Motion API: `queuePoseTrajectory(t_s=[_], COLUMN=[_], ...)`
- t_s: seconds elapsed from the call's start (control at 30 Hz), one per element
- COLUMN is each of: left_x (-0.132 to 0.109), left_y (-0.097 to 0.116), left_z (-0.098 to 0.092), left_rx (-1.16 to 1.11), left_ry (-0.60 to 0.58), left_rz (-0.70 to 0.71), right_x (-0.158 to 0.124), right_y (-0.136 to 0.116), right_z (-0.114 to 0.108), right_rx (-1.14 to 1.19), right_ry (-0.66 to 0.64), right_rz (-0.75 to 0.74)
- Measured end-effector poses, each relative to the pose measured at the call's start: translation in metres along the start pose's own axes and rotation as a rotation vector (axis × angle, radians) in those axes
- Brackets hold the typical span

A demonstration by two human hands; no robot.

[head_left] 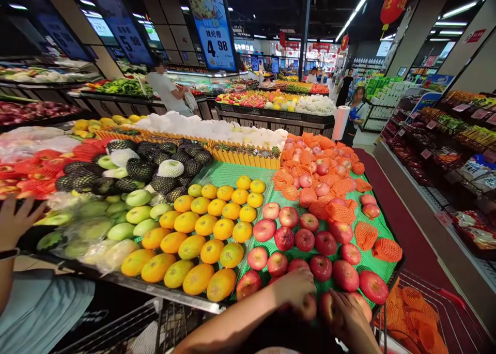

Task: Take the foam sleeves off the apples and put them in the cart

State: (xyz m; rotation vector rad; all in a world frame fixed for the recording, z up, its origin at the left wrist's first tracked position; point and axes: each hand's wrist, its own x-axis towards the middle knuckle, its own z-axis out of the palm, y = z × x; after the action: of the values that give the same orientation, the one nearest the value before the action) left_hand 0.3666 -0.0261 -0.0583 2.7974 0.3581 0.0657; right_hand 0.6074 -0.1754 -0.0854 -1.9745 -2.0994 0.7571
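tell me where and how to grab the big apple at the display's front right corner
Grip the apple around its round sides, probably best from above and its right: another apple crowds its left, while its right faces the black rim.

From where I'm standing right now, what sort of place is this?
Most likely a supermarket's produce section: shiny round red apples and rows of round orange citrus fruit on display, with a blue rectangular price screen beyond them.
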Motion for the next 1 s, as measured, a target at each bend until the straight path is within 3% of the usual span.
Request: queuePoseTrajectory(t_s=[0.07, 0.13, 0.23, 0.3, 0.43, 0.57, 0.67, 0.83, 1.0], left_x=[0.003, 0.009, 0.021, 0.03, 0.051, 0.065, 0.065, 0.057, 0.049], left_y=[0.003, 0.008, 0.018, 0.024, 0.025, 0.017, 0.013, 0.013, 0.01], left_z=[-0.021, -0.032, -0.028, -0.018, -0.005, -0.005, -0.007, -0.01, -0.01], left_rx=[-0.02, -0.025, -0.028, -0.033, -0.048, -0.071, -0.076, -0.066, -0.148], left_ry=[-0.001, 0.026, 0.052, 0.051, 0.021, -0.032, -0.043, -0.074, -0.079], left_rz=[-0.109, -0.288, -0.519, -0.591, -0.637, -0.636, -0.602, -0.378, -0.364], right_x=[-0.012, -0.027, -0.05, -0.058, -0.056, -0.043, -0.036, -0.033, -0.031], right_y=[0.005, 0.017, 0.036, 0.045, 0.048, 0.039, 0.034, 0.034, 0.037], right_z=[-0.005, -0.007, -0.002, 0.005, 0.016, 0.016, 0.011, 0.006, 0.001], right_rx=[0.066, 0.116, 0.126, 0.086, 0.014, -0.097, -0.222, -0.309, -0.314], right_ry=[0.09, 0.261, 0.551, 0.632, 0.595, 0.495, 0.402, 0.32, 0.289], right_rz=[0.001, 0.048, 0.179, 0.242, 0.316, 0.352, 0.399, 0.383, 0.335])
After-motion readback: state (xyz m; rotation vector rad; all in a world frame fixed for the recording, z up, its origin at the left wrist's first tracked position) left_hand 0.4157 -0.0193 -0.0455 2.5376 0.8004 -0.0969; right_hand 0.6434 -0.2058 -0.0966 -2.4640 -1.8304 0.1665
